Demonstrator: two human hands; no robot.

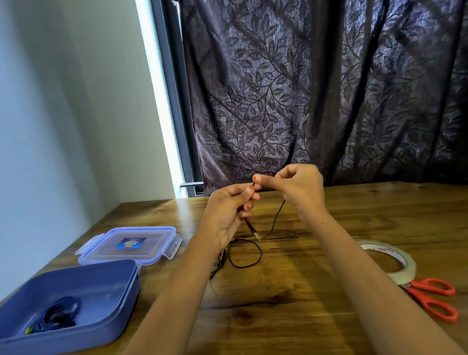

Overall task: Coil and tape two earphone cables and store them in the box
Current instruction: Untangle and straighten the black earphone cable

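Black earphone cable (277,217) pinched in both hands, right of the box (73,337)

The left hand (226,215) and right hand (295,186) each pinch it, fingertips nearly meeting, likely to start a first loop; the slack trails onto the table (288,296). A coiled blue cable (58,312) already lies inside the box. The tape roll (405,260) and scissors (431,297) wait far right of the box, ready for taping.

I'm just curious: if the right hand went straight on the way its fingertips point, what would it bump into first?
Probably the left hand: the right hand points leftward at it, both pinching the black earphone cable. Depth is hard to judge.
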